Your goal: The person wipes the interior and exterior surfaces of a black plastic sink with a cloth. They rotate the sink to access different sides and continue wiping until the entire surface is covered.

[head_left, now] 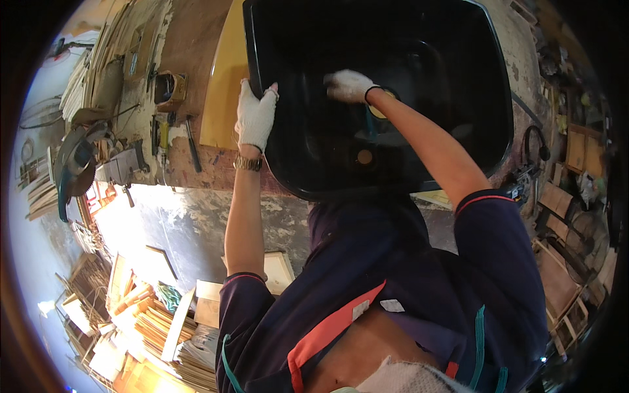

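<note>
A large, glossy black tub-like shell (314,167) lies on the workbench with its hollow side facing up. My left hand (256,115), in a white knit glove with bare fingertips, grips the shell's left rim, thumb on the inner side. Over the hollow is my right hand (350,86), also gloved in white; motion blur hides its fingers and anything they may hold. Partly behind my right wrist shows a round yellow thing (377,114), with a teal strip (370,126) below it. A small brown disc or hole (364,156) sits nearer me in the shell.
Under the shell's left side lies a yellow panel (223,103) on the workbench (221,169). A hammer (193,145), a yellow-handled tool (163,132) and a mitre saw (76,167) are further left. Stacked wood pieces (157,324) stand at lower left. A power tool (523,179) lies right.
</note>
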Demonstrator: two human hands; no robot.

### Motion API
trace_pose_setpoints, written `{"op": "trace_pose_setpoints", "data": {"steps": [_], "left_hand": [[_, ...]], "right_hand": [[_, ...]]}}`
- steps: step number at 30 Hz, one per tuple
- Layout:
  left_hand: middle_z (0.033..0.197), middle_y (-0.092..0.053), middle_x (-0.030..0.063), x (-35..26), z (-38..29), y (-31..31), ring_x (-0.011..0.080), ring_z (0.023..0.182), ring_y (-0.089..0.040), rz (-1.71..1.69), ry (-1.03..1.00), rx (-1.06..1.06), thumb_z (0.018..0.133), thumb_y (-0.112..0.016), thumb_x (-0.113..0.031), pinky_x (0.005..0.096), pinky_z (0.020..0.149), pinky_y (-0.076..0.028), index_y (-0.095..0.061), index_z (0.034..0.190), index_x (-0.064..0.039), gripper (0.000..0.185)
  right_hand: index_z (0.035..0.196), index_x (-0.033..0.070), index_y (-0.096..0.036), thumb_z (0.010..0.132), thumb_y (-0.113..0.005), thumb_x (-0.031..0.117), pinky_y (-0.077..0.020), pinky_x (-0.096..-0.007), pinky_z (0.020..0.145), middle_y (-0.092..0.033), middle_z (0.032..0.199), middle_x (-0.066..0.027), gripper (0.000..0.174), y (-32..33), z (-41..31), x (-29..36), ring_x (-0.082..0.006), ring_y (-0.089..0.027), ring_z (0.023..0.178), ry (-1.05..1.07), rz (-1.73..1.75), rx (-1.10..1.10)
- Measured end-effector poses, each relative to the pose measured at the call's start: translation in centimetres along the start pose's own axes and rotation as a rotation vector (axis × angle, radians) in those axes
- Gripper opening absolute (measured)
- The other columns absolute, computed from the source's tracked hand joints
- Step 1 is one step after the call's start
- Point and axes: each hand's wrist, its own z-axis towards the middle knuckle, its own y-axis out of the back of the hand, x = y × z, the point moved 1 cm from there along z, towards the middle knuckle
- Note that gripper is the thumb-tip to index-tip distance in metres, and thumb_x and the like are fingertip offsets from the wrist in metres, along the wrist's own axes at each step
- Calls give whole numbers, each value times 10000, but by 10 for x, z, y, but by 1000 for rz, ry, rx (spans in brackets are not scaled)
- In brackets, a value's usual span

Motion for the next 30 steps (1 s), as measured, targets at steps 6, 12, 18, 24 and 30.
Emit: {"op": "trace_pose_setpoints", "data": {"steps": [6,12,18,24,30], "left_hand": [[1220,-692,254,17,3,-7,420,1170,-655,218,-59,-172,905,-668,-506,502,1005,-474,-456,1478,40,819],[1291,-677,240,17,13,-4,417,1223,-635,122,19,-41,889,-664,-502,510,1034,-465,-522,1402,-9,726],[1250,-696,247,24,21,-8,405,1178,-660,156,-51,-86,895,-662,-509,473,996,-487,-536,1383,2,717],[1319,-672,251,27,19,-11,398,1251,-627,175,-79,-134,880,-648,-569,462,1062,-451,-496,1462,2,830],[1336,-643,282,28,25,-6,437,1280,-597,153,-42,-61,854,-641,-563,528,1067,-457,-492,1460,-3,838]], "right_hand": [[1339,17,-581,904,-611,198,-533,-468,968,-684,1190,-268,472,-88,-10,38,-439,-654,1122,125,165,-122],[1130,9,-743,893,-579,176,-560,-453,892,-744,1125,-189,332,-15,-61,7,-315,-719,1071,-101,-448,571],[1152,44,-743,902,-616,281,-554,-453,904,-747,1133,-194,367,-7,-27,11,-388,-711,1048,-132,-192,-23],[1141,26,-724,853,-643,250,-539,-474,936,-714,1140,-249,374,-100,-18,68,-408,-682,1090,-74,-67,-171],[1052,26,-760,870,-633,312,-563,-493,885,-727,1064,-252,362,-47,10,50,-429,-698,1029,-45,-185,-126]]}}
